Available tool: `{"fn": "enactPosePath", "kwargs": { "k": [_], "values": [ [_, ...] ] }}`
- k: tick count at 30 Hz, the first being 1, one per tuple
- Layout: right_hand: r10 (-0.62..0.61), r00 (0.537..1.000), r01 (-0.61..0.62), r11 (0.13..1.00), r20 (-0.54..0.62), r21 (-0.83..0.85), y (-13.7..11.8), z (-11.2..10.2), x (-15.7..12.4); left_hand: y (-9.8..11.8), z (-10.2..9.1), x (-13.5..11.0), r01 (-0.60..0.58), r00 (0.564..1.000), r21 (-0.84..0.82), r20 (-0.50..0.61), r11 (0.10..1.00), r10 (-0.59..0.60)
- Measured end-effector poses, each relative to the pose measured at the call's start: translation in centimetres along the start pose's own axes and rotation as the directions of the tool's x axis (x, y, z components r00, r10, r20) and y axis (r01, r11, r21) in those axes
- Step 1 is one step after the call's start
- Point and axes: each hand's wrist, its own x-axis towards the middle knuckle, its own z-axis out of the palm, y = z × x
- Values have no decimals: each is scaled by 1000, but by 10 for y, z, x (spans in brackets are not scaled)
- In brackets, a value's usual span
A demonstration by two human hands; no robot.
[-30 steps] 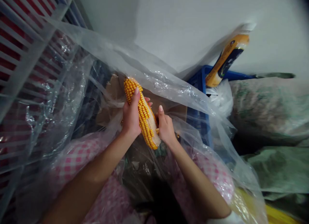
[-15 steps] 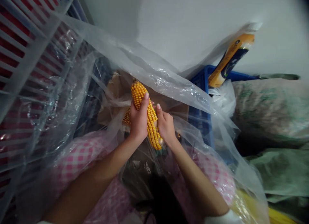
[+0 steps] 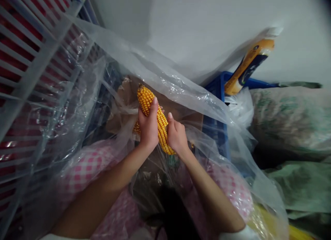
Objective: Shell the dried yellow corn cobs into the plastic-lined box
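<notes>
A yellow ear of corn (image 3: 162, 124) is held slantwise in front of me, its darker pointed end up and to the left. My left hand (image 3: 149, 124) wraps around the upper half, thumb lying along the kernels. On the right side of the ear's lower half, my right hand (image 3: 177, 133) is closed with its thumb up against the kernels; its fingertips are hidden. Loose kernels (image 3: 137, 127) show behind my left hand. Clear plastic sheeting (image 3: 178, 90) surrounds both hands, with brown cardboard (image 3: 126, 93) beneath.
A slatted crate (image 3: 38, 57) with red behind it rises at the left. To the right stands a blue crate (image 3: 216, 133) holding an orange and navy packet (image 3: 249, 66) and a white bag (image 3: 240, 107). Beyond are a bulky sack (image 3: 292, 119) and green cloth (image 3: 302, 185). A pale wall is behind.
The ear has turned slightly in my hands, and its lower end sits a little higher. The bare patch by my right hand is less visible.
</notes>
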Motion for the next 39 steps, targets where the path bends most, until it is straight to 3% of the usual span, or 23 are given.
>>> {"fn": "enactPosePath", "kwargs": {
  "k": [3, 6, 8, 12, 16, 21, 25, 29, 34, 39],
  "values": [
    [32, 999, -33, 996, 10, 82, 6, -4, 8, 2, 0, -1, 55, 997, -16, 51, 998, -54],
    [111, 977, -157, 951, 180, 267, 8, -20, 19, 7, 0, 1, 80, 996, -45, 48, 996, -77],
    [130, 965, -205, 917, 229, 341, 7, -32, 23, 9, 0, 3, 80, 997, -53, 27, 995, -79],
    [62, 995, -81, 950, 73, 301, 1, -40, 19, 3, -2, 0, 42, 997, -18, 61, 999, -41],
    [-32, 980, -33, 946, 195, 322, -4, -27, 10, -9, -4, -12, -50, 988, 50, 149, 998, 42],
    [58, 998, -56, 992, -10, 113, 0, -6, 3, -10, -5, -14, -96, 973, 156, 221, 983, 60],
    [69, 997, -62, 976, -28, 211, -1, 6, -4, -7, -6, -11, -208, 966, 205, 195, 957, 168],
    [5, 999, 5, 968, -40, 251, -3, 9, -10, -8, -6, -11, -172, 979, 190, 146, 967, 145],
    [-133, 963, 151, 987, -234, 62, 3, 10, -7, -8, -4, -15, -254, 961, 206, 160, 945, 223],
    [-174, 959, 175, 984, -223, -16, 7, 13, -3, -13, -8, -14, -177, 980, 137, 118, 975, 161]
  ]
}}
